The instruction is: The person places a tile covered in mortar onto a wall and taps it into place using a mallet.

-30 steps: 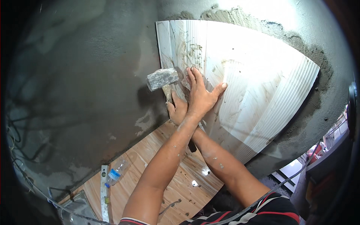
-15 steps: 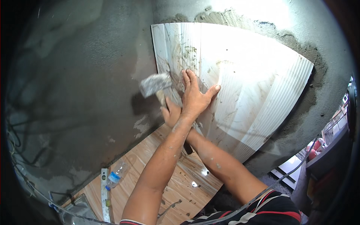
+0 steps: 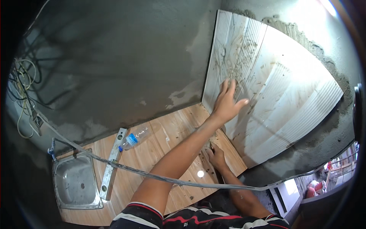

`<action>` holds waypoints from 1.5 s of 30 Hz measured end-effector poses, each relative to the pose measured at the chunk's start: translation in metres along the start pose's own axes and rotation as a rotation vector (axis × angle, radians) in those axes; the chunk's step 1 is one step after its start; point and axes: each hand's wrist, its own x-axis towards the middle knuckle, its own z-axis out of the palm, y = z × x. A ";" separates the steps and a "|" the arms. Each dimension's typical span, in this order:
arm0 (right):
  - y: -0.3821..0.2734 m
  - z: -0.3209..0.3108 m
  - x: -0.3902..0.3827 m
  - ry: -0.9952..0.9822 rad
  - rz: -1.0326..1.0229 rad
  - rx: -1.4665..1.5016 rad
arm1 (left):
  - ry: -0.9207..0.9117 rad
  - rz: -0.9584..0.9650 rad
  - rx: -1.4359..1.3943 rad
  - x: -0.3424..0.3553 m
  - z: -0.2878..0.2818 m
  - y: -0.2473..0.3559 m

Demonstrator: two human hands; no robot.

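My left hand (image 3: 228,105) is open, fingers and thumb spread, in front of the large white ribbed tile panels (image 3: 282,99) set against the wall. Whether its fingers touch the panels I cannot tell. Wet grey mortar smears the panels above and around that hand. Low at the panels' foot, my right hand (image 3: 217,157) is closed over the wood-patterned counter (image 3: 179,128), its fingers curled. What it grips is too small and partly hidden to name. My left forearm crosses in front of the counter, and no hammer shows plainly.
A spirit level (image 3: 113,164) and a plastic bottle (image 3: 133,138) lie on the counter beside a metal sink (image 3: 76,183). A grey cable (image 3: 152,176) hangs across the near side. Bundled wires (image 3: 26,91) hang at left. Rough mortar (image 3: 305,40) edges the panels.
My right hand, which held a hammer by the panels, has dropped down to the counter. My left hand stays by the panels, fingers spread. The view has shifted, showing more counter and the sink.
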 end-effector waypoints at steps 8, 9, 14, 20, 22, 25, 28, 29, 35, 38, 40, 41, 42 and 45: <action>-0.114 -0.076 0.011 0.231 -0.193 -0.027 | 0.455 -0.348 -0.012 -0.054 -0.078 -0.109; -0.138 -0.092 0.017 0.241 -0.199 -0.052 | 0.409 -0.340 -0.007 -0.041 -0.067 -0.118; -0.246 -0.147 0.079 0.334 -0.583 -0.280 | 0.405 0.294 0.058 0.066 0.022 -0.133; -0.320 -0.179 0.128 0.335 -0.563 -0.532 | 0.563 0.042 0.145 0.174 0.025 -0.062; -0.324 -0.181 0.142 0.347 -0.517 -0.583 | 0.534 -0.063 0.036 0.180 0.038 -0.044; -0.310 -0.208 0.157 0.359 -0.437 -0.687 | 0.531 -0.228 0.087 0.175 0.062 -0.014; -0.314 -0.205 0.158 0.384 -0.385 -0.663 | 0.542 -0.222 0.075 0.177 0.056 -0.018; -0.312 -0.204 0.161 0.382 -0.383 -0.660 | 0.537 -0.224 0.070 0.179 0.057 -0.019; -0.317 -0.190 0.176 0.363 -0.473 -0.699 | 0.608 -0.178 0.126 0.189 0.063 -0.045; -0.323 -0.184 0.180 0.370 -0.391 -0.663 | 0.583 -0.184 0.215 0.186 0.073 -0.050; -0.319 -0.179 0.188 0.338 -0.541 -0.576 | 0.606 -0.159 0.181 0.180 0.080 -0.044; -0.319 -0.180 0.194 0.340 -0.535 -0.584 | 0.646 -0.139 0.142 0.178 0.084 -0.039; -0.324 -0.179 0.205 0.361 -0.451 -0.641 | 0.610 -0.173 0.160 0.182 0.080 -0.040; -0.329 -0.178 0.218 0.393 -0.439 -0.692 | 0.580 -0.204 0.206 0.180 0.080 -0.038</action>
